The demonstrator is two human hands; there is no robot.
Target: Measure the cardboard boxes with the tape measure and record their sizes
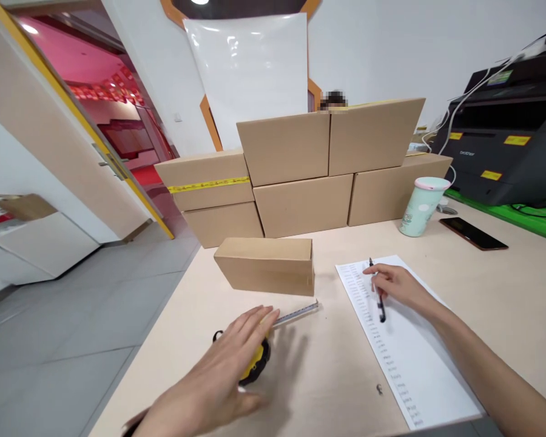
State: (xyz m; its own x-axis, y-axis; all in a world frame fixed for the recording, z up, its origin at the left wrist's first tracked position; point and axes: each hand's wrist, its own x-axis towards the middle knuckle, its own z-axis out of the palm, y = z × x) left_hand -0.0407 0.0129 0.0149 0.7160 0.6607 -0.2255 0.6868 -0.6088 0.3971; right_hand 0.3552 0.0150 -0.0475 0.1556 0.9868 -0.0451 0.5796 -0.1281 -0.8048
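Note:
My left hand (227, 358) is over a yellow and black tape measure (257, 361), its fingers stretched out and the thumb apart. The palm partly hides the case, and I cannot tell whether it touches. A short length of metal blade (295, 314) sticks out to the right, towards a small closed cardboard box (268, 267). Between the fingers of my right hand (398, 285) is a black pen (381, 309), held over a printed sheet of paper (418, 352). Rows of small text run down the sheet's left side.
Several larger cardboard boxes (304, 206) form a stacked wall at the back of the table (337, 400). On the right are a green cup (422, 206), a phone (473, 233) and a black printer (505, 139). A person's head (334, 99) shows behind the boxes.

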